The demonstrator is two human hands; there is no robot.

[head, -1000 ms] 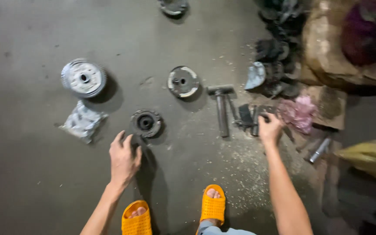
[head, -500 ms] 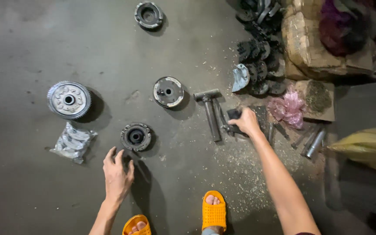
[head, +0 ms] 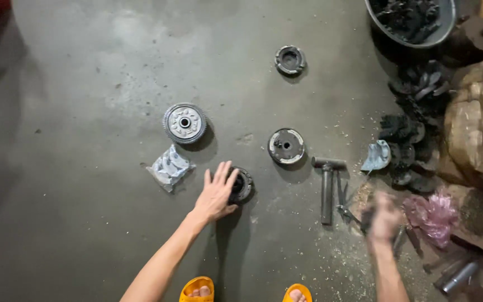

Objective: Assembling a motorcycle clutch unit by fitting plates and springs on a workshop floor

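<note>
Head view: nearest, the left hand [head: 216,193] has moved up from the floor, fingers spread wide onto the dark hub part [head: 241,184]. The right hand [head: 384,215], blurred, has pulled back from the tools [head: 342,207]; grip unclear. Beyond lie the hammer [head: 327,187] and the toothed drum [head: 185,123].

Dim, flat light on the grey floor [head: 85,168] — brightest in a pale patch at upper centre, darkening toward the left edge and right side. Soft shadows fall below objects. The right hand [head: 384,215] is motion-blurred — the left hand [head: 216,193] stays sharp.
</note>
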